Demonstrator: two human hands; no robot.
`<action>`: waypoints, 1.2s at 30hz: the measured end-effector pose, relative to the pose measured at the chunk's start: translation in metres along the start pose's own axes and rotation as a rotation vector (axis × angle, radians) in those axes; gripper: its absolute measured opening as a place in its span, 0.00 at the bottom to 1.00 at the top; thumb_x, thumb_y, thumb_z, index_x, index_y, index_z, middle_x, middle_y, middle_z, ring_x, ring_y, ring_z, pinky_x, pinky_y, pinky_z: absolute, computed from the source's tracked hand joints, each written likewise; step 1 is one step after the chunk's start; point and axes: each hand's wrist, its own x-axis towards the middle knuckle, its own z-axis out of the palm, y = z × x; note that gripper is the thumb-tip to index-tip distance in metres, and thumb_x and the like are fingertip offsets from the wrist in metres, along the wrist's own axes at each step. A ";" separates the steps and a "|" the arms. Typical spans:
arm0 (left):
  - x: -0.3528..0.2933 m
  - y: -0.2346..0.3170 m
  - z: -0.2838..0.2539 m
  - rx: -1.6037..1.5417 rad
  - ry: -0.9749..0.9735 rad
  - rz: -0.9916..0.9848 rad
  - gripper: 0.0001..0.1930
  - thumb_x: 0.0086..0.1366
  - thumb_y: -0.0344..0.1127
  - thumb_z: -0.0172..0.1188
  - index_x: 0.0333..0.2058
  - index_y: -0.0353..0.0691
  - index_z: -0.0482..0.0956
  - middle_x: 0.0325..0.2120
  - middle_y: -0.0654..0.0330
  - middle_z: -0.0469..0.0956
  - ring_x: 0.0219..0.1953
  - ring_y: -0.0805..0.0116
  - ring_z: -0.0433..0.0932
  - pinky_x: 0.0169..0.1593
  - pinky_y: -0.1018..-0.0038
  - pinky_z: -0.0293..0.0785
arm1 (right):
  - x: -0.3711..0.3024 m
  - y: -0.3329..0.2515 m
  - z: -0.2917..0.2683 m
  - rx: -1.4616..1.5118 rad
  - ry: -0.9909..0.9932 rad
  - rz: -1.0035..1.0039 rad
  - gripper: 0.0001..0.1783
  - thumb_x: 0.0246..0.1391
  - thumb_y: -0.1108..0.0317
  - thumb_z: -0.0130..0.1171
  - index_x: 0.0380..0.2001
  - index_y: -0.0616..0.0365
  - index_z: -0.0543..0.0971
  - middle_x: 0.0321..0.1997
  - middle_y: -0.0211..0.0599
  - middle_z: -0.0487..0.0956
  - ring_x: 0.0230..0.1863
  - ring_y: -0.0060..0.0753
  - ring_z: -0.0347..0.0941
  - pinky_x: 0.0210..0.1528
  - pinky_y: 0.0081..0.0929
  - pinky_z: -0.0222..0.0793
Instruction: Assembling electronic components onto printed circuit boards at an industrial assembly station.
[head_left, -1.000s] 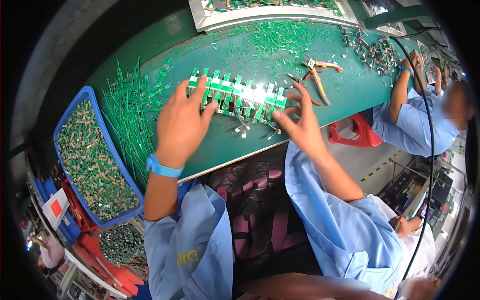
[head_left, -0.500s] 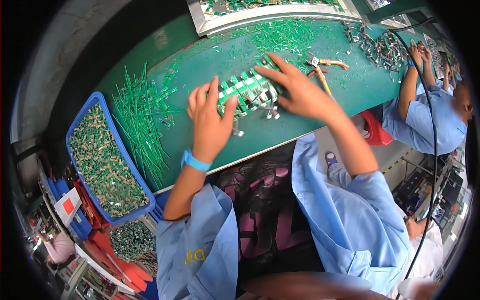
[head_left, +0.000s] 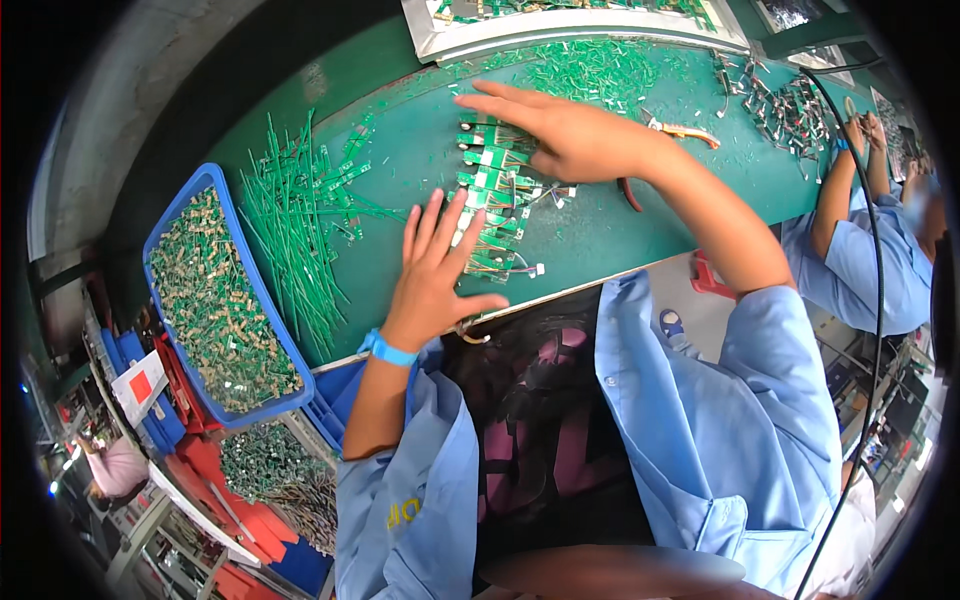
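Both hands open, gripping nothing: left hand (head_left: 432,280) and right hand (head_left: 560,135) flat on row of small green circuit boards (head_left: 492,200).

Electronics assembly workshop: green bench (head_left: 400,170), blue parts bin (head_left: 178,215), small circuit boards (head_left: 490,185), co-worker (head_left: 860,260) nearby.

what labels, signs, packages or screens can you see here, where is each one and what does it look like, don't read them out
Label card: lower left, beside the blue bin; a white rectangle with a red square on it.
Yellow print: on the left sleeve of the light blue shirt, lower middle; small and curved.
No screens or sealed packages show clearly.
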 end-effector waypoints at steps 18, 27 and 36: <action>-0.051 -0.009 -0.014 -0.018 -0.113 0.196 0.15 0.65 0.44 0.75 0.50 0.51 0.90 0.54 0.70 0.83 0.63 0.63 0.77 0.71 0.54 0.64 | -0.008 -0.011 0.063 -0.141 0.381 0.069 0.43 0.55 0.57 0.73 0.75 0.46 0.74 0.84 0.50 0.64 0.82 0.61 0.61 0.78 0.59 0.61; -0.013 0.018 -0.047 0.162 -0.309 0.165 0.17 0.67 0.41 0.71 0.54 0.51 0.88 0.49 0.69 0.81 0.62 0.64 0.76 0.69 0.54 0.65 | -0.010 -0.011 0.059 -0.114 0.339 0.111 0.44 0.56 0.60 0.72 0.77 0.45 0.72 0.87 0.47 0.61 0.83 0.63 0.59 0.83 0.58 0.56; 0.000 -0.005 -0.003 0.058 0.168 0.147 0.24 0.71 0.47 0.71 0.63 0.52 0.84 0.64 0.67 0.81 0.75 0.54 0.71 0.80 0.42 0.57 | 0.006 -0.013 0.083 -0.151 0.540 0.121 0.32 0.66 0.48 0.71 0.69 0.44 0.79 0.80 0.45 0.69 0.75 0.54 0.67 0.73 0.54 0.63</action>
